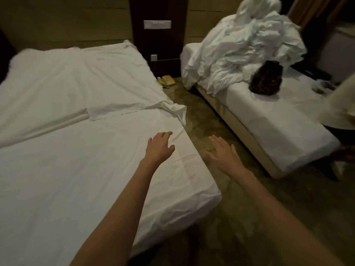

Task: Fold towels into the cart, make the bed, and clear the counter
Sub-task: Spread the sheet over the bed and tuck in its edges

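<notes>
You are on the bed-making step — your left hand hovers empty, fingers loosely spread, over the near bed, right hand flat and empty beside it. Next, likely grasp the loose sheet corner farther along the right edge.

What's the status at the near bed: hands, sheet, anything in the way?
Left hand open over near bed. Right hand open above floor. Sheet corner rumpled at bed edge. Nothing blocking.

dim rm, patterned carpet, dark wood panel btwn beds, tan walls
</notes>
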